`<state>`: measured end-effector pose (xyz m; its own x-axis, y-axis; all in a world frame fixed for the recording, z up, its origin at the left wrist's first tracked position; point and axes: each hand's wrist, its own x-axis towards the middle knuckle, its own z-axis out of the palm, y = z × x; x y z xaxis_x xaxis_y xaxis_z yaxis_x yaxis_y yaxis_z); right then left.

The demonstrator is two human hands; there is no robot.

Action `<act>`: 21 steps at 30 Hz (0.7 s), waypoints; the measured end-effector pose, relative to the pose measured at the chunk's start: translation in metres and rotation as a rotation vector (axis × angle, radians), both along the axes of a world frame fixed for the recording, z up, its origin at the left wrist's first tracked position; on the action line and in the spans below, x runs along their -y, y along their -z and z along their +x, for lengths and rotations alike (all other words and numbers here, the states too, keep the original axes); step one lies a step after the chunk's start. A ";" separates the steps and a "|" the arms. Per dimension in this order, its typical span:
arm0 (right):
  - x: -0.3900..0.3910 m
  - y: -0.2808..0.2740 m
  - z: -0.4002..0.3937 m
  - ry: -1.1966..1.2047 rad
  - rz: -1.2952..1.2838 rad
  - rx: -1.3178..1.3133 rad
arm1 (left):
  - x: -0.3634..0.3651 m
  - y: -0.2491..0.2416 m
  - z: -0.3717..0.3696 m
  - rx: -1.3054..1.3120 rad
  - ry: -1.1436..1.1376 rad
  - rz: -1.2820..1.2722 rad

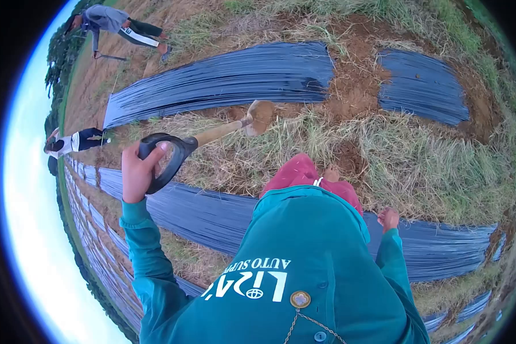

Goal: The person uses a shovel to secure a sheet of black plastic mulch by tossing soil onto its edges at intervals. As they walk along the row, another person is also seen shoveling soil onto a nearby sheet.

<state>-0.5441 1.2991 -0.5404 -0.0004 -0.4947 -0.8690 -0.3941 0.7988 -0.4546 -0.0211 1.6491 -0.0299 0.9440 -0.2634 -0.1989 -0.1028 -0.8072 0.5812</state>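
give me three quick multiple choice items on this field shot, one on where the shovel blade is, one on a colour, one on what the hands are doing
1. Where is the blade of the shovel?
A. on the soil beside the upper plastic sheet
B. lifted over the person's shoulder
C. lying across the person's foot

2. What colour is the person's shirt?
A. white
B. teal
C. orange

3. What is the state of the two hands?
A. both grip the shovel
B. neither touches it
C. the left hand grips the black D-handle, the right hand hangs free

Answers: 1 A, the blade rests on the bare earth at the sheet's edge. 2 B, sleeves and chest are teal with white lettering. 3 C, left-hand fingers wrap the handle while the right hand holds nothing.
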 end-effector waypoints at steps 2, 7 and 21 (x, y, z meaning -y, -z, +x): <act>0.016 -0.004 0.041 -0.192 -0.071 0.076 | -0.057 -0.003 0.007 0.041 -0.263 -0.137; 0.047 -0.025 0.134 -0.342 -0.082 0.049 | -0.174 0.046 -0.016 0.107 -0.659 -0.279; -0.147 -0.054 0.421 -0.884 -0.118 0.175 | -0.481 0.234 -0.002 -0.018 -0.945 -0.572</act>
<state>-0.1234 1.4466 -0.4863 0.5486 -0.3375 -0.7650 -0.7592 0.1823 -0.6249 -0.0235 2.1299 -0.2637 0.8118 0.5050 -0.2932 0.4256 -0.1679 0.8892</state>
